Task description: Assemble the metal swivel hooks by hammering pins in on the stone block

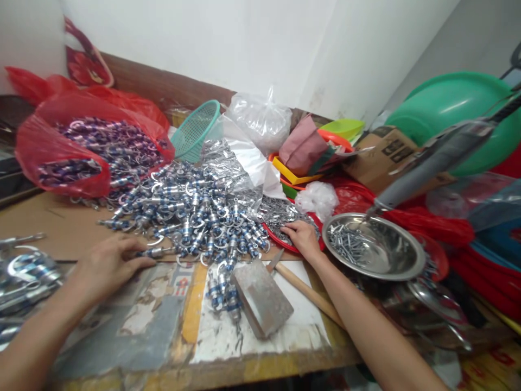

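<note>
My left hand [106,265] lies on the workbench and its fingertips pinch one blue-and-silver swivel clip [157,252] at the near edge of a big pile of the same clips [195,209]. My right hand [302,237] rests palm down on small metal parts in a red tray [272,228], fingers spread among them; whether it grips any is hidden. Between my arms lie a grey metal block [262,297] and a wooden-handled tool [307,290], with a few clips beside the block.
A red bag [61,157] full of clips sits at the back left, a teal basket [195,127] behind the pile. A steel bowl of pins [376,247] stands right of my right hand. More clips lie at far left [24,274]. Plastic basins and bags crowd the right.
</note>
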Demonstrator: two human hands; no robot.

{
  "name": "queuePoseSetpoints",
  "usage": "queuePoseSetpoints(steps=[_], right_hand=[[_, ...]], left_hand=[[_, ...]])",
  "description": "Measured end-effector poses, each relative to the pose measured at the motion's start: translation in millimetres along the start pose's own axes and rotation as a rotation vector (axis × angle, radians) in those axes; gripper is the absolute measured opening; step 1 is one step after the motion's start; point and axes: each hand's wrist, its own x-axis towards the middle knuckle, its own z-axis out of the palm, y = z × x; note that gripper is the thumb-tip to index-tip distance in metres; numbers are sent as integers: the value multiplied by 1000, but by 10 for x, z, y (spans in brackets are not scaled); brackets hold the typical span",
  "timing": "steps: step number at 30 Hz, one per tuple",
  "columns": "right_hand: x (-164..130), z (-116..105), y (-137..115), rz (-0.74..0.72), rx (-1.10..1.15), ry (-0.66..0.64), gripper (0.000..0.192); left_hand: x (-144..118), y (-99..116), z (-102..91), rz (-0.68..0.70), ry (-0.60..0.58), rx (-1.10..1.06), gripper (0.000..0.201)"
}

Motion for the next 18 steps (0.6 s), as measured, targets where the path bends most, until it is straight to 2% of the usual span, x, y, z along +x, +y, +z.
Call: queuePoseSetpoints(steps=[3,5,6,7,8,10,12,15,18], right_hand=[[-88,-71,33,29,-2,43,23],[-131,-113,61,57,1,66,21],[-147,-132,72,73,5,76,19],[-158,-148,80,90,12,86,16],[-163,-164,85,106,23,97,14],[-160,-193,85,134,58,128,11],[-155,-223,58,154,116,167,12],[-221,-274,-87,168,257,213,14],[-471,-337,-396,138,435,193,18]], left_hand=[[-140,234,-58,43,115,295,28],[-258,444,-53,41,171,323,34],[-330,553,-14,58,139,282,33],[-409,658,53,121,45,212,31],[-495,752,148,219,15,99,29],[-673,899,392,387,-137,-74,24],[-832,982,644,486,-218,-165,25],[-988,1001,909,508,-217,-225,29],[-1059,955,1013,460,-124,-214,31]])
